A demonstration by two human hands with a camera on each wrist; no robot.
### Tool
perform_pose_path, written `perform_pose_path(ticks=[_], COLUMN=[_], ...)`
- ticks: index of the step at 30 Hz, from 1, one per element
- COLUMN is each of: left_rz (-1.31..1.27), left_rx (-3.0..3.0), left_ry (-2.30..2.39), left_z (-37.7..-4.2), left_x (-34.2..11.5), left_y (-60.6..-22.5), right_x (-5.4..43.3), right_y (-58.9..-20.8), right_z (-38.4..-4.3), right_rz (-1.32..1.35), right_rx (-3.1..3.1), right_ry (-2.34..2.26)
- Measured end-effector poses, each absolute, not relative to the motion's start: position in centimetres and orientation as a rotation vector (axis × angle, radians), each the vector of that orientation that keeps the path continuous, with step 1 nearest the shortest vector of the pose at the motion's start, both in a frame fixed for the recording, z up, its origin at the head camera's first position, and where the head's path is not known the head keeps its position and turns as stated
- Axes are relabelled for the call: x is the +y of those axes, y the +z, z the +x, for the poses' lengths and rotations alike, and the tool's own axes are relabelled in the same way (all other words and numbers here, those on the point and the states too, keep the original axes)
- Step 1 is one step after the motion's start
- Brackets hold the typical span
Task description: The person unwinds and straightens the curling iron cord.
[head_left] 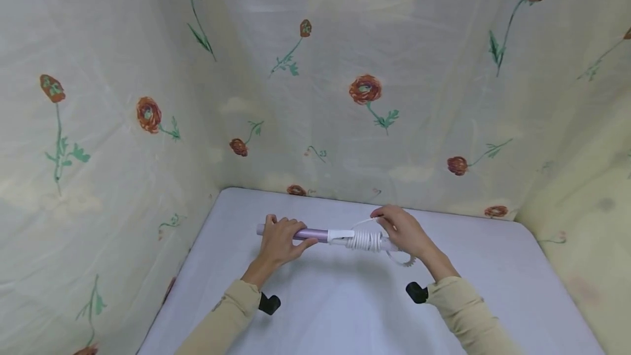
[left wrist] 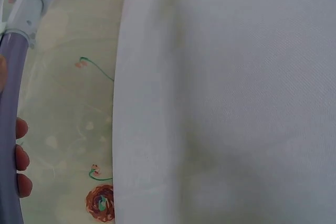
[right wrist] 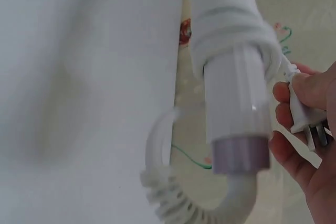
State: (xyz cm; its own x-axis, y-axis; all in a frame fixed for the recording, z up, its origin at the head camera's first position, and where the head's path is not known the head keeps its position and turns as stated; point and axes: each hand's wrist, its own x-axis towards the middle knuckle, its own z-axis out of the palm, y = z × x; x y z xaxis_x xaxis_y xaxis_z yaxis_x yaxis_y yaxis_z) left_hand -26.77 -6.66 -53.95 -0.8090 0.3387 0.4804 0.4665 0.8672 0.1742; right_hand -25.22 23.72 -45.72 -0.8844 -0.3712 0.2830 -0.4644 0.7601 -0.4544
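Note:
A curling iron (head_left: 317, 235) with a lavender barrel and white handle is held level above the white table. My left hand (head_left: 281, 240) grips the barrel; in the left wrist view its fingertips (left wrist: 22, 158) curl round the lavender tube (left wrist: 10, 87). White power cord (head_left: 366, 240) is wound in several turns round the handle. At the handle end, my right hand (head_left: 404, 232) pinches the plug (right wrist: 303, 103), its metal prongs pointing down in the right wrist view. A ribbed cord sleeve (right wrist: 173, 203) loops out from the lavender end cap (right wrist: 241, 155).
The white table (head_left: 315, 311) has rounded far corners. Cream cloth with a flower print (head_left: 315, 125) hangs behind and at both sides of it. A black wrist mount (head_left: 269, 304) sits by the left sleeve and another black mount (head_left: 416, 292) by the right.

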Motion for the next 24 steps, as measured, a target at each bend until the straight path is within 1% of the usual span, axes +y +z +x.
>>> perform_pose_path(ticks=[9,13,20,24], left_rz=[-0.697,-0.731,-0.709,-0.68], left_rx=[-2.639,-2.711,-2.752,-2.752], left_ry=[-0.538,-0.633,-0.68,-0.664], left_z=[-26.8,-26.8,-27.1,-27.7], left_x=[-8.4,-8.8,-8.9,-9.0], left_y=[-54.3,-54.1,-53.9,-53.7], right_x=[25.4,26.2,26.8,26.7], right_y=[-47.5,-48.5,-50.5,-52.0], right_z=[-26.4,-26.3,-26.5,-26.4], right_rz=[0.724,0.74,0.745,0.763], right_rx=[-2.873,-2.883,-2.803,-2.71], right_ry=[0.99,1.112,1.302,1.324])
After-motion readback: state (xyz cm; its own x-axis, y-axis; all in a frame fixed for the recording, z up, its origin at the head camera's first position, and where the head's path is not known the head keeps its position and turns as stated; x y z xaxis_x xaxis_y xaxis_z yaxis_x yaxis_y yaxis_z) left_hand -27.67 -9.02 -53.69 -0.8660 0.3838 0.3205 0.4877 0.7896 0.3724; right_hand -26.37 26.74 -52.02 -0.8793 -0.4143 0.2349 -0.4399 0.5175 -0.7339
